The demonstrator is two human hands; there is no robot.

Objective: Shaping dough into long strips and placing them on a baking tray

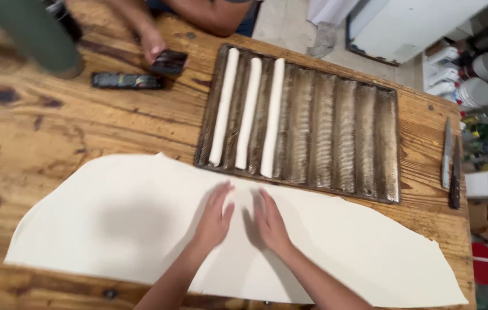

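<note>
My left hand and right hand lay flat, fingers spread wide, holding nothing, on the dough sheet, fluted tray at twelve o'clock.

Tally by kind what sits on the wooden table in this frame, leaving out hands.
Dough sheet under the left hand and right hand: 1
Dough sticks in the tray: 3
Ridged baking tray: 1
Knives at the right edge: 2
Phone under another person's hand: 1
Dark flat bar: 1
Total: 9
</note>
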